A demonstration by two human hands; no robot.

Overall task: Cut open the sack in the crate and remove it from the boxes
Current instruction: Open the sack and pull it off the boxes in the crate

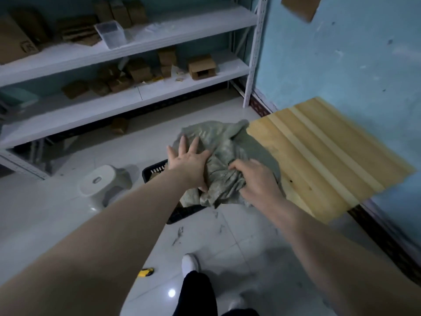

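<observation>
Green-grey woven cloth is bunched between the person's two hands: the sack (pixel 218 156) is crumpled and slack, held over the black crate (pixel 157 171) on the floor. The right hand (pixel 257 179) is closed around a fistful of its near edge. The left hand (pixel 190 161) lies flat on the cloth with fingers spread wide, pressing rather than gripping.

My guess is the cutting is over and the sack is being pulled clear. To do this well, the flat hand should close on the cloth too, so both hands lift together and nothing snags on the crate rim. What stays in the crate I cannot make out; the cloth hides nearly all of it.

At about seven o'clock from the hands, near the person's white shoe (pixel 190 262), a yellow cutter (pixel 146 272) lies on the floor, well apart from the work. At nine o'clock stands a white stool (pixel 102 185). At three o'clock a pale wooden table (pixel 323 160) sits against the blue wall, the sack's far fold touching its corner. At eleven o'clock white shelves (pixel 127 51) carry cardboard boxes (pixel 201 67) and a clear tub (pixel 110 34). Glossy pale floor tiles (pixel 57 215) show scuffs and bits of debris close to the crate.
</observation>
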